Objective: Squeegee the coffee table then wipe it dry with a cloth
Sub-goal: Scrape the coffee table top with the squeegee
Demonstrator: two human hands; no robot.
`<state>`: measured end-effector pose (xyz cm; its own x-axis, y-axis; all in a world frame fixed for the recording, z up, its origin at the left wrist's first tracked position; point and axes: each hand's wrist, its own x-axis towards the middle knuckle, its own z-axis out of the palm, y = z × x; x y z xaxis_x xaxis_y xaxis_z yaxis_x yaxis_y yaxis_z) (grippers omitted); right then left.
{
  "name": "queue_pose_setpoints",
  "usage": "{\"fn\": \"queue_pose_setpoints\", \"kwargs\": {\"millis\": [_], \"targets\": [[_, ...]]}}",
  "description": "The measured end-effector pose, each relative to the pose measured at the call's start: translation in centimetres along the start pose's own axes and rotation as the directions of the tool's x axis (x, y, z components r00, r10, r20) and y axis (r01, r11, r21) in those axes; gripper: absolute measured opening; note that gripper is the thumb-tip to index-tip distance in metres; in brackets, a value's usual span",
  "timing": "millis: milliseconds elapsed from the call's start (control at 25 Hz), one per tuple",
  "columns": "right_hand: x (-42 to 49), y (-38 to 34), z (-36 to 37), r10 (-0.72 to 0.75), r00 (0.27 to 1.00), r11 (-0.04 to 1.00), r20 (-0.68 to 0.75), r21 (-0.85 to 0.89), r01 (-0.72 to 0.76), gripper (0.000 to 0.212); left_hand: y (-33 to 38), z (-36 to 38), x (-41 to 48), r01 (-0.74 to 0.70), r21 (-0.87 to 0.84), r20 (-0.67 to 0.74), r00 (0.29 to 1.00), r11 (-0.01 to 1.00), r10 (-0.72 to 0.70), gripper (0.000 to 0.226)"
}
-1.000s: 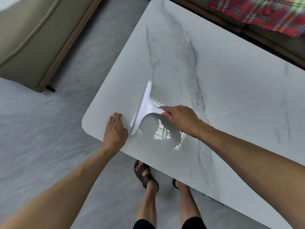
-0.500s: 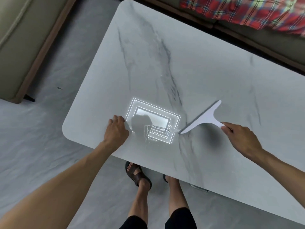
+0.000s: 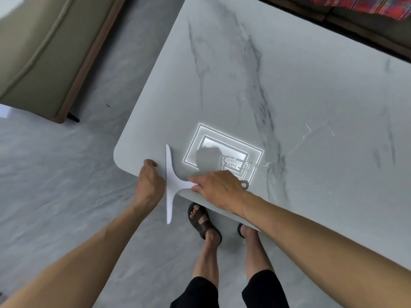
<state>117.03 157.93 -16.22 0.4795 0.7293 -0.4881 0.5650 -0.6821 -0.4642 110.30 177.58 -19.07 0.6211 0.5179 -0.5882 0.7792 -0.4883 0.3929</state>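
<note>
The coffee table (image 3: 300,90) has a glossy white marble top with grey veins. A white T-shaped squeegee (image 3: 170,181) lies at the table's near-left edge, its blade running front to back and its lower half sticking out over the floor. My right hand (image 3: 219,187) grips the squeegee's handle. My left hand (image 3: 150,181) rests flat on the table's edge just left of the blade, fingers together. Thin wet streaks glint on the right part of the top. No cloth is in view.
A beige sofa (image 3: 42,52) stands at the far left on the pale marble floor (image 3: 55,174). Another sofa with a red plaid cloth (image 3: 367,5) lies along the table's far side. My sandalled feet (image 3: 203,221) stand beneath the near edge. A ceiling light reflects on the top.
My right hand has swept the squeegee from the middle right of the table leftwards to the near-left edge, where the blade now overhangs. My left hand stayed at the edge.
</note>
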Motion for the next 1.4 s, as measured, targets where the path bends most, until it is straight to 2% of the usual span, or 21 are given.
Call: {"fn": "queue_pose_setpoints", "kwargs": {"millis": [120, 200, 280, 360, 440, 520, 600, 760, 840, 1000, 1160, 1280, 1400], "targets": [[-2.3, 2.0, 0.7, 0.046, 0.997, 0.998, -0.057, -0.028, -0.048, 0.02, -0.3, 0.7, -0.8, -0.069, 0.025, 0.075, 0.995, 0.997, 0.067, 0.032], [-5.6, 5.2, -0.1, 0.129, 0.99, 0.992, -0.065, 0.005, -0.129, 0.032, 0.4, 1.4, -1.2, -0.157, 0.058, 0.113, 0.982, 0.986, 0.15, 0.034], [-9.8, 8.8, -0.8, 0.238, 0.969, 0.97, -0.068, -0.037, -0.241, 0.04, 1.4, 2.5, -1.6, -0.257, 0.126, 0.164, 0.958, 0.958, 0.235, 0.035], [-14.1, 12.2, -1.5, 0.381, 0.92, 0.913, -0.091, -0.118, -0.39, 0.038, 2.4, 3.5, -1.6, -0.308, 0.228, 0.242, 0.937, 0.924, 0.252, 0.04], [-18.0, 14.5, -2.2, 0.498, 0.861, 0.843, -0.106, -0.175, -0.509, 0.035, 3.5, 4.2, -1.5, -0.263, 0.253, 0.27, 0.943, 0.931, 0.193, 0.044], [-20.2, 15.0, -2.8, 0.545, 0.828, 0.81, -0.13, -0.176, -0.56, 0.034, 4.1, 4.0, -1.5, -0.149, 0.185, 0.134, 0.983, 0.971, 0.126, 0.036], [-19.3, 13.3, -3.3, 0.494, 0.861, 0.849, -0.124, -0.146, -0.508, 0.034, 3.8, 2.9, -1.7, -0.09, 0.144, -0.036, 0.995, 0.986, 0.096, 0.026], [-8.2, 5.0, -2.4, 0.217, 0.976, 0.974, -0.014, 0.073, -0.215, 0.04, 1.3, -0.1, -0.7, 0.01, -0.047, -0.193, 0.981, 0.999, -0.018, 0.014], [-1.5, 0.2, -1.1, 0.114, 0.993, 0.985, 0.031, 0.126, -0.117, 0.041, -0.3, -2.0, 0.3, 0.067, -0.133, -0.242, 0.965, 0.989, -0.098, 0.011], [6.9, -6.0, 0.9, -0.02, 1.0, 0.994, -0.024, 0.111, 0.022, 0.041, -3.0, -4.7, 1.4, 0.149, -0.162, -0.303, 0.933, 0.975, -0.193, 0.012], [6.7, -4.7, 2.1, 0.017, 0.997, 0.997, -0.075, 0.077, -0.011, 0.041, -4.2, -5.0, 1.3, 0.102, -0.134, -0.277, 0.951, 0.986, -0.136, 0.016], [1.5, -0.3, 2.4, 0.076, 0.994, 0.995, -0.085, 0.075, -0.07, 0.043, -3.6, -3.5, 0.3, 0.038, -0.117, -0.185, 0.981, 0.992, -0.059, 0.012], [-5.7, 5.1, 2.4, 0.164, 0.984, 0.986, -0.072, 0.043, -0.161, 0.047, -1.2, -0.6, -1.2, -0.034, -0.029, -0.055, 0.998, 0.999, 0.032, 0.009]]}}
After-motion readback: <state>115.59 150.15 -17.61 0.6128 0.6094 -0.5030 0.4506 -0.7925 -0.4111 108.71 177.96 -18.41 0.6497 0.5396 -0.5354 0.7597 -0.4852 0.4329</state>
